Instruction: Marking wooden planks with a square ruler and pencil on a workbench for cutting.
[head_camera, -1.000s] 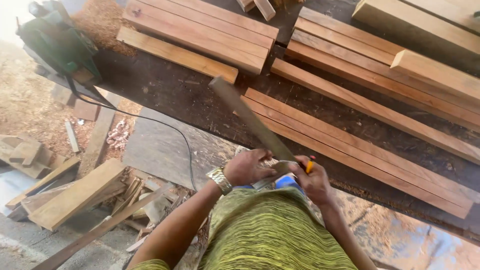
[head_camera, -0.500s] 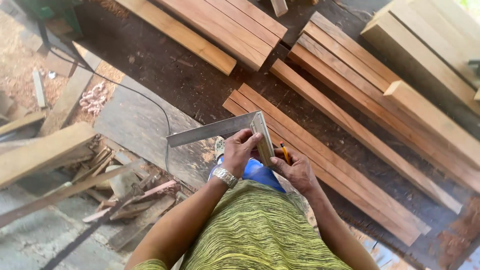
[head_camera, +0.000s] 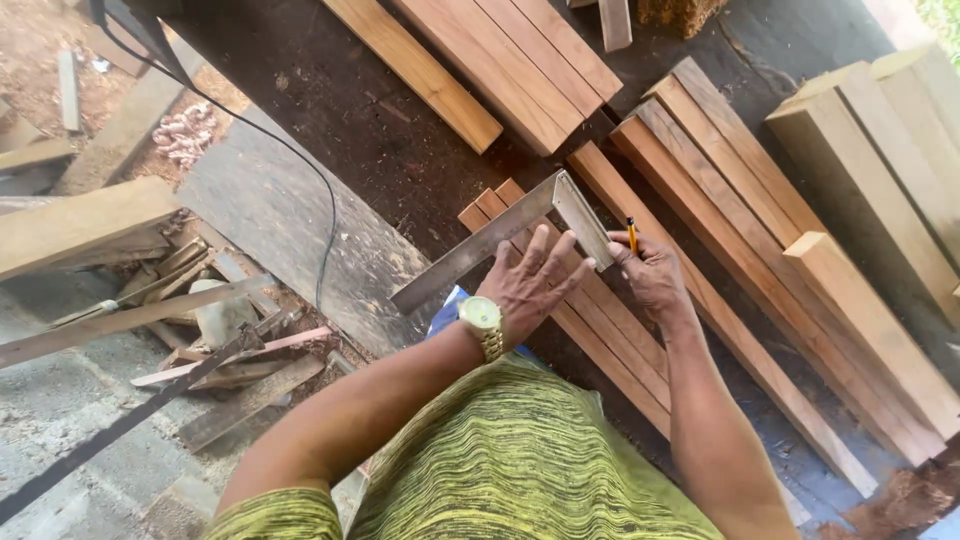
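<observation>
A metal try square (head_camera: 500, 235) lies across the near end of three long reddish wooden battens (head_camera: 610, 340) on a dark workbench (head_camera: 330, 110). My left hand (head_camera: 530, 285), with a gold wristwatch, lies flat with spread fingers on the square's blade and the battens. My right hand (head_camera: 652, 275) rests beside the square's stock and grips an orange pencil (head_camera: 632, 236) that points up and away from me. My green-and-yellow striped shirt fills the bottom of the view.
More planks (head_camera: 520, 55) lie side by side at the back of the bench, thicker pale beams (head_camera: 860, 170) at the right. A black power cord (head_camera: 290, 150) crosses the bench. Offcuts and scrap wood (head_camera: 150, 290) lie with sawdust on the floor at left.
The try square has moved away from my body and now lies on the batten ends. My left hand went from gripping it to pressing flat on it. The view shifted right.
</observation>
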